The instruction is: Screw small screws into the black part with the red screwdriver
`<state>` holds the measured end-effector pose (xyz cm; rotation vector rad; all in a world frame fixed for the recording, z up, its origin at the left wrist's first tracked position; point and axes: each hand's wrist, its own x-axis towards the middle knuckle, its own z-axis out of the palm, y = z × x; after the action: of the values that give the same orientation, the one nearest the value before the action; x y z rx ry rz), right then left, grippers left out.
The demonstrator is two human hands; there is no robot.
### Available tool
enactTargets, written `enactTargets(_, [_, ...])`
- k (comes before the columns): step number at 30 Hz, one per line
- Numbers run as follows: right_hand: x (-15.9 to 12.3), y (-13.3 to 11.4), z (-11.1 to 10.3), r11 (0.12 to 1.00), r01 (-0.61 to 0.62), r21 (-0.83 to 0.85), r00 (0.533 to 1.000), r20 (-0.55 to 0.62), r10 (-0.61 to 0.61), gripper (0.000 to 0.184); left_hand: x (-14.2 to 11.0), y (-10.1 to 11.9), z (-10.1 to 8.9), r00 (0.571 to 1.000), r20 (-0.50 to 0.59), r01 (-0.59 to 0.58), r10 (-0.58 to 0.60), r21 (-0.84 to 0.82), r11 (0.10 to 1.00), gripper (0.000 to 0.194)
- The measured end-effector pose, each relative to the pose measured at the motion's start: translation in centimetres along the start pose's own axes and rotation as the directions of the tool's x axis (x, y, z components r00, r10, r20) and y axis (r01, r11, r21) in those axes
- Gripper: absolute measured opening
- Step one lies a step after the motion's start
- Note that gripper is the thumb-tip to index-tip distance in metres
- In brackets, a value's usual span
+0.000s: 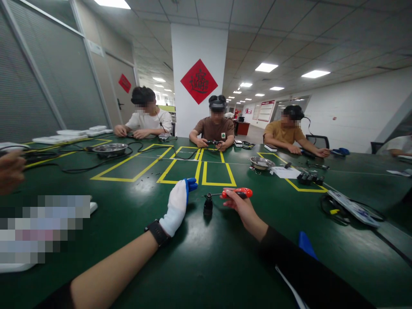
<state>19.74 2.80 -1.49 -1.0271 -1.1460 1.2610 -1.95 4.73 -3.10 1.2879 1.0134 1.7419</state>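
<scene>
My right hand (240, 206), bare below a black sleeve, grips a screwdriver (245, 193) by its red and black handle. The thin shaft points left, and its tip is close to the top of a small black part (207, 207) standing on the green table; whether they touch I cannot tell. To the left of that part is my left hand (178, 199), in a white glove with blue palm and fingers. Its fingers reach out with nothing visible in them, and the palm side is partly hidden. A black watch sits on the left wrist.
Yellow tape outlines (219, 184) mark the green table (135, 266). Metal bowls (262, 163), black parts (310, 178), a white paper (286, 172) and a power strip (352, 208) with cables lie around. Several people sit opposite; another person's hand (12, 171) shows at far left.
</scene>
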Motion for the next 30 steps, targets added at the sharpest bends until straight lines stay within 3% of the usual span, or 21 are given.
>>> enactTargets(8, [-0.2,-0.3,0.3,0.994,-0.02,0.104,0.999,-0.024,0.022,0.038,-0.4,1.1,0.5,1.0,-0.028,0.017,-0.011,0.221,0.975,0.037])
enactTargets(13, [-0.7,-1.3,0.4,0.968,-0.008,0.25,1.0,-0.015,0.012,0.034,-0.5,1.2,0.1,0.997,-0.033,-0.039,0.067,0.53,0.847,0.031])
enactTargets(15, [-0.7,-1.5,0.4,0.954,-0.02,0.3,1.0,0.002,0.021,0.033,-0.8,1.3,-0.5,0.997,0.036,-0.078,0.07,0.576,0.814,0.029])
enactTargets(19, [-0.7,-1.5,0.3,0.917,-0.076,0.392,0.997,0.06,0.057,0.033,-1.2,1.1,-1.1,0.978,0.205,-0.148,0.041,0.542,0.827,0.029])
enactTargets(24, [-0.6,-1.5,0.2,0.893,-0.114,0.435,0.991,0.114,0.071,0.032,-0.6,-0.3,-0.1,0.99,0.137,-0.033,-0.036,0.472,0.881,0.034])
enactTargets(30, [-0.9,-1.6,0.4,0.924,-0.1,0.368,0.991,0.115,0.061,0.034,-0.5,-0.5,0.4,0.994,0.104,-0.061,0.023,0.379,0.924,0.032])
